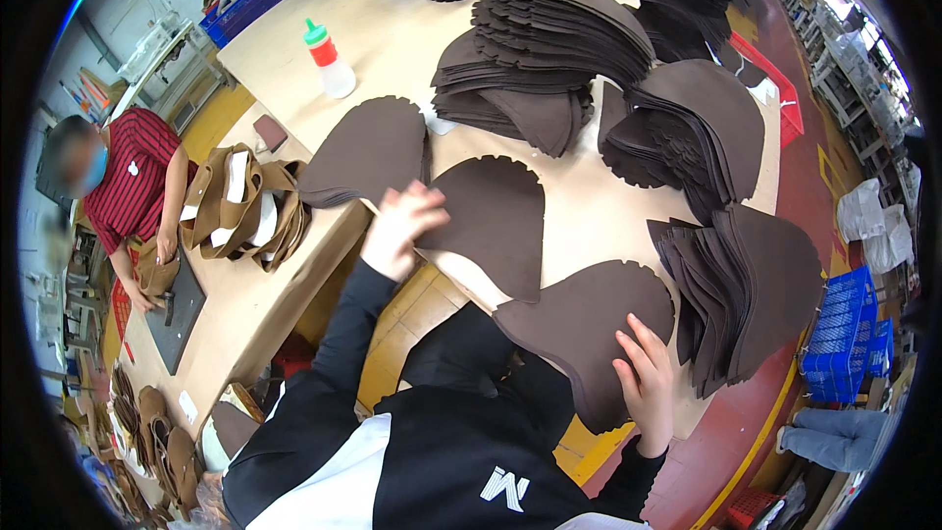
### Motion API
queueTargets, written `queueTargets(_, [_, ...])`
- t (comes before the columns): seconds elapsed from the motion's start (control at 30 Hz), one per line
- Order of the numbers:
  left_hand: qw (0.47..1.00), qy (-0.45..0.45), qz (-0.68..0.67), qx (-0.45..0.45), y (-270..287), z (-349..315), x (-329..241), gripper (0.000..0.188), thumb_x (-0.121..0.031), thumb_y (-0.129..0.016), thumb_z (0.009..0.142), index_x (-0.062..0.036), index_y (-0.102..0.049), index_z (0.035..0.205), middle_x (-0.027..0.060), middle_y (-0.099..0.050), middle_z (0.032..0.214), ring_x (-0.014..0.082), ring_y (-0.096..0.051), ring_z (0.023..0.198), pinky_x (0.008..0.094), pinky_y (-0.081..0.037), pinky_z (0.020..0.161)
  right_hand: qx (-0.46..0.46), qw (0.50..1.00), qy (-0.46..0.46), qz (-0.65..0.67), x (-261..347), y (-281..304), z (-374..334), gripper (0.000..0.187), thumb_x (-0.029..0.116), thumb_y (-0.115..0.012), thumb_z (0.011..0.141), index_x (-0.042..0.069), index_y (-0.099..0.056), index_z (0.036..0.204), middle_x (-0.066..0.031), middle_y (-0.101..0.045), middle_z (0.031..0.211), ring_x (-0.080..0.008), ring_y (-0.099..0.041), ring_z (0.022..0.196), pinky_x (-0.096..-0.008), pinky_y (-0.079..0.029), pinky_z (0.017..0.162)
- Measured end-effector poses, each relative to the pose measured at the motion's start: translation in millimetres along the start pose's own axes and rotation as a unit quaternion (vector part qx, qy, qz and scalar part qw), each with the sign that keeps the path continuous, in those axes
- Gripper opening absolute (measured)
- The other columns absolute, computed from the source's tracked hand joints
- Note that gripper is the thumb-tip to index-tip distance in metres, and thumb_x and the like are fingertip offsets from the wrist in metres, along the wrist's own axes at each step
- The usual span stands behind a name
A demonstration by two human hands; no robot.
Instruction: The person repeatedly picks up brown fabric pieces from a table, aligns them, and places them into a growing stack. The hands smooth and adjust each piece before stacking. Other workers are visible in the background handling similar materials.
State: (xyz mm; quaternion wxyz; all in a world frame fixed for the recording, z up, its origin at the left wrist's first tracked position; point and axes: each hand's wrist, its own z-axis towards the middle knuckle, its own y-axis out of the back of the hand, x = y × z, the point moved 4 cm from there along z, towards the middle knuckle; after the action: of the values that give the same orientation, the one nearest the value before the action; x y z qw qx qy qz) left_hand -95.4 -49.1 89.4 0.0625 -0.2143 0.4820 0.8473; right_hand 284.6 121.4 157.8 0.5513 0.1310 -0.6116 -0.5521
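Head view: blurred left hand (402, 231) at the middle dark-brown panel's (496, 221) left edge; pinch or not, cannot tell. Right hand (648, 388), fingers parted, over the near panel (599, 324) at the surface's (579, 236) edge. Step, judged: arranging panels; next move calls for light edge control. Panels matte, leather-like, lobed, rims notched.

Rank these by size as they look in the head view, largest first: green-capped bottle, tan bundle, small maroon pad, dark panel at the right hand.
1. Dark panel at the right hand
2. Tan bundle
3. Green-capped bottle
4. Maroon pad
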Motion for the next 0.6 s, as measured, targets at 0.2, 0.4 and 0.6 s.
queueTargets(0.2, [0.982, 0.066, 0.146, 0.102, 41, 8, 78, 0.072, -0.021, -0.068, 0.077, -0.0201, -0.050, 0.147, 0.0108, -0.030, 0.164, 0.0417, -0.015, 0.154, 0.0729, -0.005, 0.116, 0.025, 1.000, 0.000, -0.012, 1, -4, 3, 0.035, 0.005, -0.072, 0.086, 0.004, -0.067, 0.121, -0.0130, -0.058, 0.141, -0.0355, -0.056, 0.125, -0.0426, -0.044, 0.107])
queueTargets(0.4, [0.961, 0.037, 0.219, 0.167, 43, 1, 102, 0.086, -0.052, -0.074, 0.079, -0.0257, -0.041, 0.153, 0.0049, -0.029, 0.165, 0.0352, -0.022, 0.153, 0.0707, -0.014, 0.117, -0.023, 0.998, -0.058, 0.023, -8, 5, -3, 0.034, -0.003, -0.065, 0.089, -0.001, -0.066, 0.123, -0.0146, -0.058, 0.143, -0.0319, -0.058, 0.129, -0.0369, -0.049, 0.103])
queueTargets(0.6, [0.948, 0.036, 0.267, 0.169, 41, 2, 131, 0.082, -0.024, -0.075, 0.081, -0.0265, -0.038, 0.155, -0.0038, -0.031, 0.164, 0.0253, -0.027, 0.152, 0.0599, -0.022, 0.120, -0.026, 0.998, -0.056, 0.024, -12, 6, 4, 0.033, -0.003, -0.063, 0.091, -0.001, -0.066, 0.124, -0.0148, -0.058, 0.143, -0.0322, -0.057, 0.131, -0.0367, -0.047, 0.105])
